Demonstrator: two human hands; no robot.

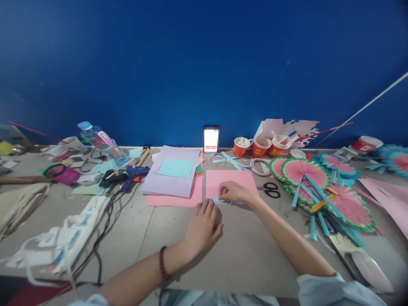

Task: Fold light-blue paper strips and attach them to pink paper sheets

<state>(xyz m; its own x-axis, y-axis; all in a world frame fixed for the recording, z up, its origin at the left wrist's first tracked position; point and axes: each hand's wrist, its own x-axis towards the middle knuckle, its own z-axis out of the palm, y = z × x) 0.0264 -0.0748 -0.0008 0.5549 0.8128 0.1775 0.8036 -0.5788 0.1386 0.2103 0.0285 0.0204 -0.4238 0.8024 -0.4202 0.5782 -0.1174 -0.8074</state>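
Phone screen point(211, 139) blurred; right fingers point(224, 192) partly hidden

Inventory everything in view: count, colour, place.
Wall: one, blue, back
Tabletop: one, grey, beneath
Phone: one, white screen, centre back
Paper: several, pink, lilac, light blue, centre
Cups: three, red, right of phone
Scissors: one, black handles, centre right
Fans: several, pink, green, blue, right
Bottle: one, clear, blue cap, left back
Glue gun: one, blue, left
Power strip: one, white, front left
Small clutter: many, mixed, both sides
Left hand: one, bare, centre
Right hand: one, bare, on paper
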